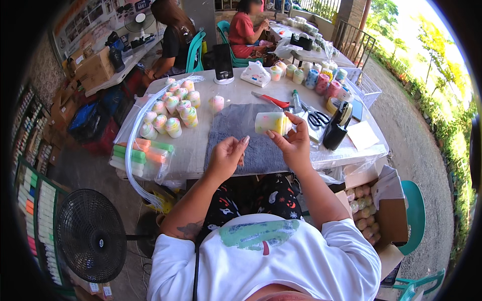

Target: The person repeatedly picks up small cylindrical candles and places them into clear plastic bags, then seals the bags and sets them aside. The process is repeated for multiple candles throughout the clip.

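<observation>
My right hand (290, 137) holds a white and yellow swirled candle (272, 123) on its side between thumb and fingers, over a grey towel (229, 137). To its left my left hand (229, 156) has its thumb pressed to the index finger; whether something thin is pinched there I cannot tell. One pastel candle (216, 104) stands alone by the towel's upper left corner, and several similar candles (173, 127) are grouped further left. Long white wicks (131, 146) curve over the table's left side, beside a bag of green, orange and white candle sticks (141, 154).
Red-handled scissors (272, 99), black scissors (318, 118) and a black tape dispenser (337, 126) lie right of the towel. A phone (223, 62) stands at the back. A floor fan (92, 235) is at left, an open carton (393, 216) at right. Two people (244, 34) sit beyond.
</observation>
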### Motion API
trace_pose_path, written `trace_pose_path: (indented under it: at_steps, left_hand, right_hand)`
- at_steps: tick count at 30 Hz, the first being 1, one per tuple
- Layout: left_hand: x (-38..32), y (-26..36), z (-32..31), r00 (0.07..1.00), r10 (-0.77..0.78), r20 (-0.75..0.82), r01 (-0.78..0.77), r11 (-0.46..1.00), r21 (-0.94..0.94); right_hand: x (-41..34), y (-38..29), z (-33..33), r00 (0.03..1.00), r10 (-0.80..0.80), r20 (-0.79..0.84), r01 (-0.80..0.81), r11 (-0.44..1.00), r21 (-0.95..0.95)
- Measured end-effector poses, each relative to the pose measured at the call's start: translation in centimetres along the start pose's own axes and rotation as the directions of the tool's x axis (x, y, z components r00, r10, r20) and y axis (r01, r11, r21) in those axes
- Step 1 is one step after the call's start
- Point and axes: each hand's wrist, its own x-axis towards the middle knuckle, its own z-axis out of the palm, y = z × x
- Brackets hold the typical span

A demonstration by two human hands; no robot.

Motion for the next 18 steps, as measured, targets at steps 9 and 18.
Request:
trace_pose_path:
  at_steps: [9, 18]
  left_hand:
    - [0.8, -2.8, 2.2, 0.980, 0.191, -0.053, -0.171, 0.677, -0.716]
    - [1.7, -3.0, 1.2, 0.994, 0.097, 0.046, -0.027, 0.646, -0.763]
  right_hand:
    - [-2.4, 0.2, 2.6, 0.978, 0.195, -0.078, -0.185, 0.976, 0.113]
    - [-2.5, 2.1, 1.5, 0.976, -0.206, 0.069, 0.217, 0.905, -0.365]
